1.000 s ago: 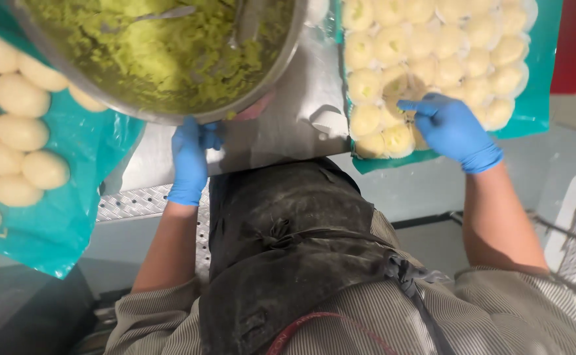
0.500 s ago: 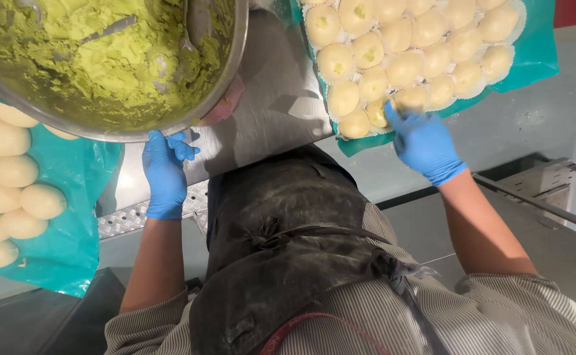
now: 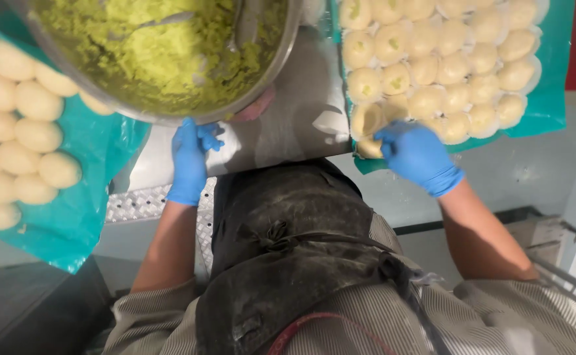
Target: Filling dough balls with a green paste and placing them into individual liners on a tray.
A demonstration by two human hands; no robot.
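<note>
At the far left of the frame, plain dough balls (image 3: 18,138) are lying in rows on a teal plastic sheet (image 3: 77,217) that is draping over the counter (image 3: 281,131) edge. Just right of them, in the upper left and centre, a large metal bowl (image 3: 281,59) is holding green mashed filling (image 3: 156,52), with two spoons (image 3: 242,23) resting in it. The left hand (image 3: 189,158), in a blue glove, is sitting directly below the bowl's near rim, fingers loosely curled and gripping nothing, apparently touching the rim. The person's dark apron (image 3: 288,263) is filling the lower centre. Further right, the gloved right hand (image 3: 416,154) is closing its fingertips on a filled dough piece (image 3: 368,146) at the near left corner of a second teal sheet (image 3: 551,98). Above and right of that hand, rows of filled dough rounds (image 3: 445,59) are sitting close together, some showing green filling at the top.
</note>
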